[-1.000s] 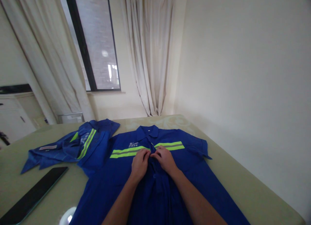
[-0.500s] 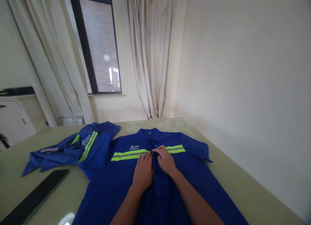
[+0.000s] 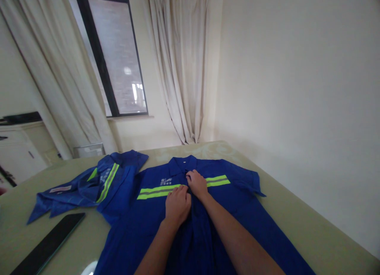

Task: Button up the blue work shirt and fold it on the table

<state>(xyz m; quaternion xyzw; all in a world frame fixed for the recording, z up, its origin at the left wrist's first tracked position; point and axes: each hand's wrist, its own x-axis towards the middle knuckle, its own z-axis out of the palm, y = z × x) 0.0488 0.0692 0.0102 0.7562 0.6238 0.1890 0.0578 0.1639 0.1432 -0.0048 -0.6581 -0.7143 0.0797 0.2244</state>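
Note:
A blue short-sleeved work shirt (image 3: 237,211) with a collar, white chest lettering and a yellow-green reflective band lies spread face up, collar away from me. My left hand (image 3: 178,205) is closed at the shirt's front opening, its bent fingers on the placket at the band. Just above and to the right, my right hand (image 3: 197,185) pinches the placket below the collar, fingers curled. My fingers cover the spot they hold, so a button or zip there cannot be made out. Below my hands the cloth bunches into lengthwise folds.
A second blue garment (image 3: 86,188) with reflective strips lies crumpled at the left, against the shirt. A long black flat object (image 3: 49,243) rests on the pale green table (image 3: 297,203) at the near left. A wall (image 3: 297,89) runs along the right; curtains (image 3: 184,69) hang behind.
My right hand has moved up the placket towards the collar, and its extended forefinger is now curled in. The fingers of my left hand, flatter before, have bent. The view has shifted slightly.

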